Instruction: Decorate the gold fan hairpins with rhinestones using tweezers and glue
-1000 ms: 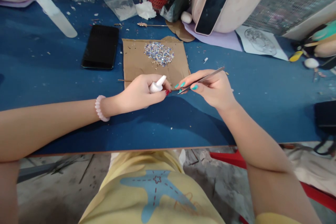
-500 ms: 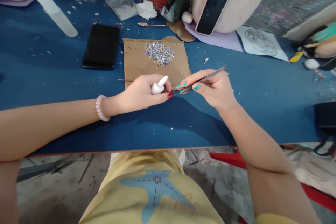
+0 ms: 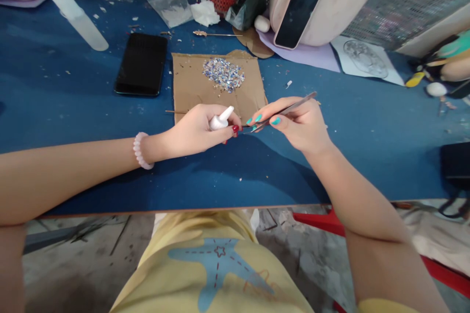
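My left hand (image 3: 196, 129) is closed around a small white bottle (image 3: 220, 120) with a pointed nozzle, tilted up to the right. Behind that hand a thin brown stick (image 3: 175, 112) pokes out to the left; its other end seems to lie at the fingertips. Metal tweezers (image 3: 295, 105) are pinched in my right hand (image 3: 306, 127), their tips close to the left thumb. Whatever sits between the tweezer tips is too small to make out. Just beyond both hands lies a cardboard piece (image 3: 187, 80) bearing a heap of tiny shiny blue and silver stones (image 3: 223, 75).
A black phone (image 3: 141, 64) lies left of the cardboard, with a translucent squeeze bottle (image 3: 86, 27) farther left. Along the back are a plastic bag (image 3: 171, 9), an ornamented hairpin (image 3: 216, 34), a propped phone (image 3: 303, 5) against a pale bag, and a printed sheet (image 3: 367, 58).
My left thumb has drawn back slightly to the left, and the white bottle has shifted a little with it. The right hand and tweezers are almost still.
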Demonstrator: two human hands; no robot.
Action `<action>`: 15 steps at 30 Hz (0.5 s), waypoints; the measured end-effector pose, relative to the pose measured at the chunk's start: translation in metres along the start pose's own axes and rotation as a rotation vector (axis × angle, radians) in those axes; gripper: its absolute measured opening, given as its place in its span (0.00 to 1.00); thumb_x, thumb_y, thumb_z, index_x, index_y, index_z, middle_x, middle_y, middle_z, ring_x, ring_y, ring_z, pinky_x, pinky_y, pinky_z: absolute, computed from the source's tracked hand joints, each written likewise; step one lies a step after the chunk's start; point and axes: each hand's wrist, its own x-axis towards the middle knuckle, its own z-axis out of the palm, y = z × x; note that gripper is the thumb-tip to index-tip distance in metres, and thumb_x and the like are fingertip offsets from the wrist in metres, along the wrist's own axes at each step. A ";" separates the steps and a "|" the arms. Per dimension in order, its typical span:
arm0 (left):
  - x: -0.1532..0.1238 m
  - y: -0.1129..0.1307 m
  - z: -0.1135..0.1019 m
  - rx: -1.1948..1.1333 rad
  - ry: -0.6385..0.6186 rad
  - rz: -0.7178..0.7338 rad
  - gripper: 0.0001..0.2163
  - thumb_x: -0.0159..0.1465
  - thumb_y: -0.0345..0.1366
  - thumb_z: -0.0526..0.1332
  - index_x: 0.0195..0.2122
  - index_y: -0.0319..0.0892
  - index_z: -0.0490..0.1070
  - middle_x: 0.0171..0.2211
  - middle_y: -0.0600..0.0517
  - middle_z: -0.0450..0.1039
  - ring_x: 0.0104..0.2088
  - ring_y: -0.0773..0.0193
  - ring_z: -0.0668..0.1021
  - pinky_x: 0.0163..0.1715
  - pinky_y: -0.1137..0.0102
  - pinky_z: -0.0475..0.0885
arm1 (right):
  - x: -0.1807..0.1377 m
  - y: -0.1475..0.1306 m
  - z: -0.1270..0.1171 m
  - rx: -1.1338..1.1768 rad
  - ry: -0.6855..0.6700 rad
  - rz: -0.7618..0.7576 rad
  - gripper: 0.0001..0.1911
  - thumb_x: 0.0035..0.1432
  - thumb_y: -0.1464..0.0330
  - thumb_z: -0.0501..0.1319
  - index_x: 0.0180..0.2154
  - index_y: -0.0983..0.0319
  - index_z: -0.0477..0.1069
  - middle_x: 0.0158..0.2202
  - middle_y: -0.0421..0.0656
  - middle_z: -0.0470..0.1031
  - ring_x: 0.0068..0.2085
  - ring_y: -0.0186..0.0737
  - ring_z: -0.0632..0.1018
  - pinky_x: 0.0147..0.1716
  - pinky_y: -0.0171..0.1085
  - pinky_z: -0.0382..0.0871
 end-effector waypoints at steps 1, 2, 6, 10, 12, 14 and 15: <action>0.000 0.000 0.000 0.004 -0.003 0.003 0.06 0.57 0.34 0.61 0.31 0.38 0.76 0.22 0.55 0.74 0.20 0.72 0.73 0.19 0.78 0.65 | 0.000 0.000 0.000 0.000 0.002 0.006 0.12 0.63 0.59 0.68 0.36 0.62 0.82 0.34 0.41 0.86 0.33 0.33 0.86 0.35 0.28 0.83; 0.000 0.000 0.000 0.008 -0.006 0.005 0.06 0.57 0.34 0.61 0.31 0.38 0.76 0.22 0.55 0.74 0.20 0.72 0.72 0.19 0.78 0.64 | 0.000 0.000 0.000 -0.001 0.003 0.012 0.12 0.63 0.59 0.68 0.36 0.62 0.82 0.34 0.41 0.86 0.33 0.33 0.86 0.35 0.27 0.83; 0.000 0.000 0.000 0.036 0.008 0.016 0.07 0.57 0.36 0.63 0.31 0.38 0.76 0.23 0.56 0.73 0.21 0.73 0.71 0.20 0.77 0.64 | -0.001 0.000 0.000 -0.002 0.009 0.023 0.13 0.62 0.58 0.69 0.36 0.62 0.82 0.34 0.41 0.86 0.33 0.33 0.86 0.35 0.28 0.83; 0.000 0.001 0.001 0.045 0.032 0.040 0.07 0.57 0.37 0.65 0.30 0.38 0.76 0.25 0.56 0.74 0.21 0.73 0.69 0.21 0.77 0.64 | -0.001 -0.001 0.001 -0.012 0.022 0.031 0.13 0.62 0.58 0.68 0.35 0.62 0.82 0.33 0.41 0.85 0.32 0.34 0.86 0.35 0.29 0.83; 0.000 0.001 0.001 0.044 0.018 0.023 0.07 0.58 0.37 0.64 0.30 0.38 0.75 0.23 0.56 0.73 0.20 0.73 0.69 0.20 0.77 0.64 | -0.002 0.000 0.001 -0.016 0.023 0.031 0.14 0.62 0.57 0.68 0.35 0.62 0.82 0.33 0.41 0.85 0.32 0.34 0.86 0.34 0.29 0.83; -0.001 0.001 0.000 0.037 -0.009 -0.001 0.08 0.60 0.38 0.63 0.29 0.38 0.74 0.21 0.56 0.72 0.19 0.73 0.68 0.19 0.78 0.63 | -0.002 0.000 0.000 -0.012 0.016 0.030 0.14 0.63 0.57 0.68 0.36 0.62 0.81 0.33 0.41 0.85 0.32 0.33 0.86 0.34 0.29 0.83; -0.001 0.001 -0.001 0.033 -0.021 -0.008 0.08 0.60 0.38 0.63 0.29 0.39 0.73 0.20 0.56 0.72 0.19 0.73 0.68 0.19 0.78 0.62 | -0.002 0.001 0.000 -0.010 0.012 0.032 0.14 0.63 0.57 0.68 0.36 0.62 0.81 0.34 0.40 0.85 0.32 0.33 0.86 0.34 0.28 0.83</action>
